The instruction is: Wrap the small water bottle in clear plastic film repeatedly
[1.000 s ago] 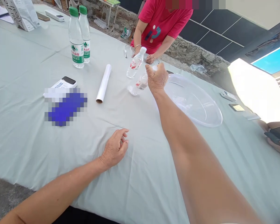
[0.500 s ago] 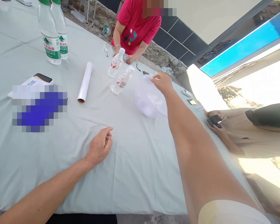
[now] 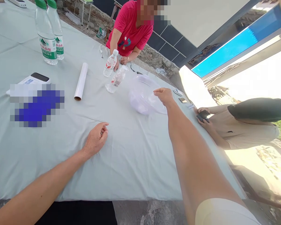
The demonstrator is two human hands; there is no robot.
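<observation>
A translucent pale-lavender plastic bowl (image 3: 140, 101) stands on the cloth-covered table, with shiny clear patches inside it. My right hand (image 3: 164, 96) is stretched out over the bowl's right side, thumb and forefinger pinched together. Whatever is between those fingertips, if anything, is too small or clear to make out. My left hand (image 3: 96, 139) rests on the cloth nearer to me, loosely curled with thumb and forefinger apart, holding nothing. A roll of white film on a brown core (image 3: 81, 82) lies to the left of the bowl.
Two small water bottles (image 3: 110, 64) stand just beyond the bowl, one tilted in view. Two green-capped bottles (image 3: 46, 47) are at the far left. A white box with a dark top (image 3: 38, 79) lies left. One person in a pink shirt (image 3: 128, 29) leans on the far edge; another (image 3: 250, 125) sits right, holding a black object.
My right hand has come back from the bowl's far rim toward its right side, still pinched. My left hand stays resting on the cloth. The view has shifted slightly.
</observation>
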